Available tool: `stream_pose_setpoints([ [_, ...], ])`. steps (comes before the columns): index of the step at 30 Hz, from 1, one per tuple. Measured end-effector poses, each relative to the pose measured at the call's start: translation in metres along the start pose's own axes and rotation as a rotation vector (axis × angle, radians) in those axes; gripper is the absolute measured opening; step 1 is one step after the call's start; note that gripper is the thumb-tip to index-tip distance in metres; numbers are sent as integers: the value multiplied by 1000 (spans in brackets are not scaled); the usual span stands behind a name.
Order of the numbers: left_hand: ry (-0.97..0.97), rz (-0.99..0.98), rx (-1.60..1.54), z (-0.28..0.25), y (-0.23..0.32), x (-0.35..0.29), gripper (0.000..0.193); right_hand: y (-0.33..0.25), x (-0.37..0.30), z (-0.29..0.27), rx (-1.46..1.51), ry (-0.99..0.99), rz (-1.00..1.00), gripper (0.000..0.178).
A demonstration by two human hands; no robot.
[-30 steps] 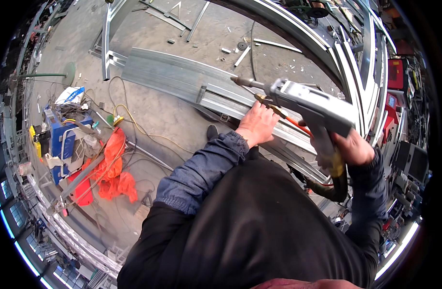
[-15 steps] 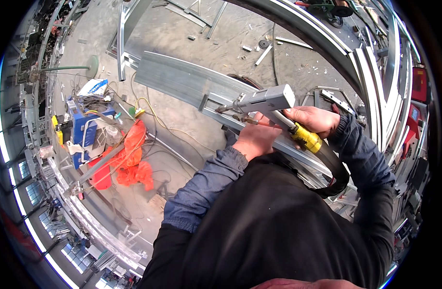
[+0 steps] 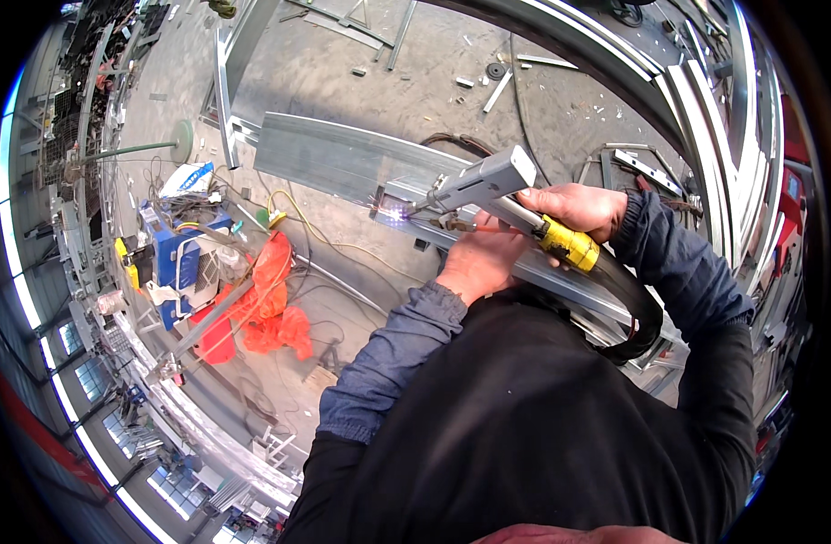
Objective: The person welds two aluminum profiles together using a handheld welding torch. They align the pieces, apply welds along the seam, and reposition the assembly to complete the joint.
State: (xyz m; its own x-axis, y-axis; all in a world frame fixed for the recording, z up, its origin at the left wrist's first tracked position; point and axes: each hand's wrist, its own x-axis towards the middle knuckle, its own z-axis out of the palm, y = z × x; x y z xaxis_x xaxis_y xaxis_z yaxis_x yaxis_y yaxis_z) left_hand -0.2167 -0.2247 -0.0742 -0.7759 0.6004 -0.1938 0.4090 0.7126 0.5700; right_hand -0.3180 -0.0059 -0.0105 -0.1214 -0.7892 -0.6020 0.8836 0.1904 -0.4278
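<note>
A grey handheld welding gun [image 3: 488,179] is tilted over a metal channel, its nozzle pointing down to the left. Bluish-white light and small sparks [image 3: 393,214] show at its tip, on a short joint in the galvanised metal profile [image 3: 343,163]. My right hand [image 3: 577,210] is closed round the rear of the gun, by the yellow-taped start of its thick black cable [image 3: 640,304]. Under the gun, my left hand [image 3: 483,258] is closed at its front, by the copper-coloured wire guide and an orange tube; its fingertips are partly hidden.
A blue machine [image 3: 180,254] with cables stands on the floor at left, beside orange cloth [image 3: 275,308] and a red bucket [image 3: 214,334]. A large curved metal frame [image 3: 615,54] arches across the far right. A yellow hose [image 3: 316,231] and metal offcuts lie on the floor.
Bright light and sparks have appeared at the nozzle tip. The gun and both hands have shifted slightly left in the picture, and the view has turned a little.
</note>
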Motion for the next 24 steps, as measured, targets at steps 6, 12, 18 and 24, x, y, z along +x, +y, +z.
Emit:
stream_pose_setpoints([
  [6, 77, 81, 59, -4, -1, 1, 40, -5, -4, -4, -69, -16, 66, 67],
  [12, -63, -12, 71, -1, -1, 1, 51, -4, -5, -4, -95, -2, 61, 67],
  [18, 52, 82, 93, 7, -8, 1, 57, 1, -4, -8, -45, -15, 33, 67],
  [24, -8, 27, 55, 6, -8, 0, 51, 1, -8, -7, -19, -24, 44, 72],
])
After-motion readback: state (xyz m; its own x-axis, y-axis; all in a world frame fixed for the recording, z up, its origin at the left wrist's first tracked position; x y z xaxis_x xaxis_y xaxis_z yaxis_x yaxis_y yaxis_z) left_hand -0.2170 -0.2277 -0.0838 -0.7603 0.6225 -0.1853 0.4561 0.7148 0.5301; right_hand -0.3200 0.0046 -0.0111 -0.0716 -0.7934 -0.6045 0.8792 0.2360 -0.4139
